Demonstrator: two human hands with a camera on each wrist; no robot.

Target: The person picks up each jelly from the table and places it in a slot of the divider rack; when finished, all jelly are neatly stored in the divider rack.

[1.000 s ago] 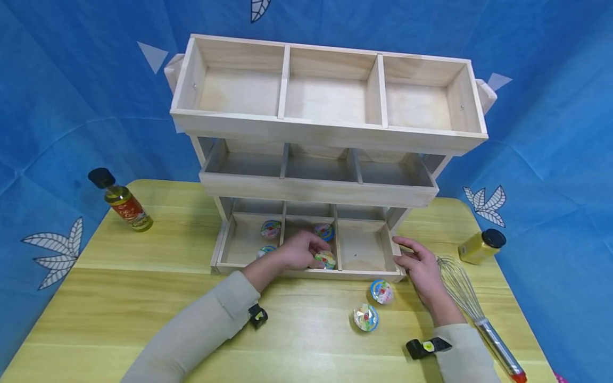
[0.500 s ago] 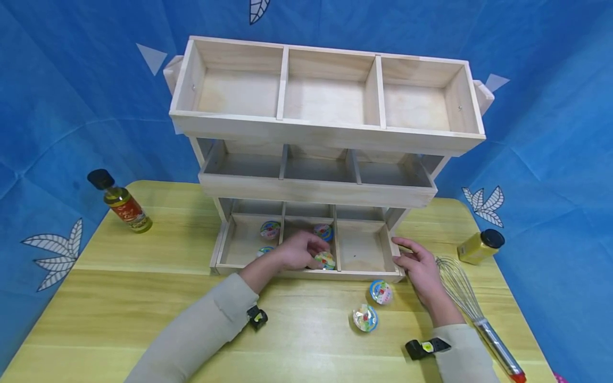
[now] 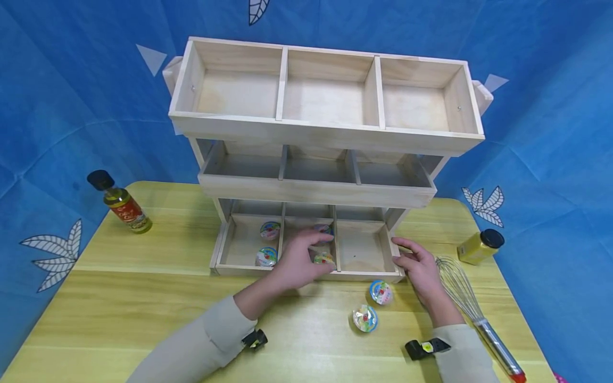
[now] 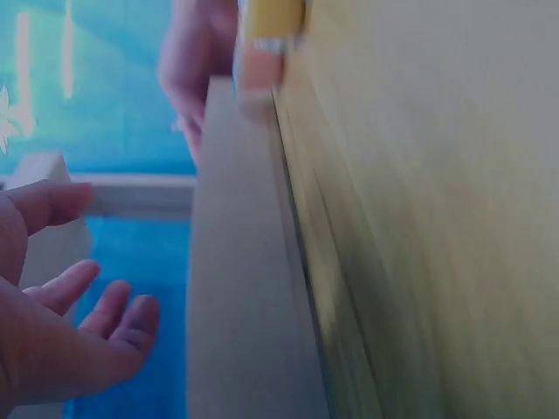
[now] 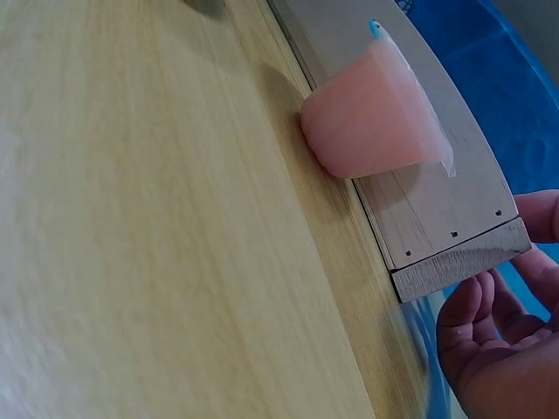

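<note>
1. The shelf [image 3: 316, 130] has three tiers; the bottom tier's low front edge [image 3: 239, 270] leaves room to reach in below the middle tier's front board [image 3: 316, 190].
2. The left hand [image 3: 299, 260] reaches over that edge, thumb and fingers spread well apart, holding nothing. They stand around the front cup [image 3: 323, 258] in the middle compartment; contact cannot be told.
3. The right hand [image 3: 420, 268], fingers bent, is at the tier's right end; whether it grips cannot be told. The whisk [image 3: 479, 315] lies just beside it.
4. The bottle's [image 3: 126, 207] red label has pale lettering, too small to read surely. The jar [image 3: 479, 247] is yellow, black-capped.
5. The rear cup [image 3: 323, 229] shares the middle compartment; two left cups [image 3: 266, 257] sit in the left one.
6. Two table cups [image 3: 365, 318] lie before the shelf, lids printed, blue-rimmed; one shows a pink, tapered body.
</note>
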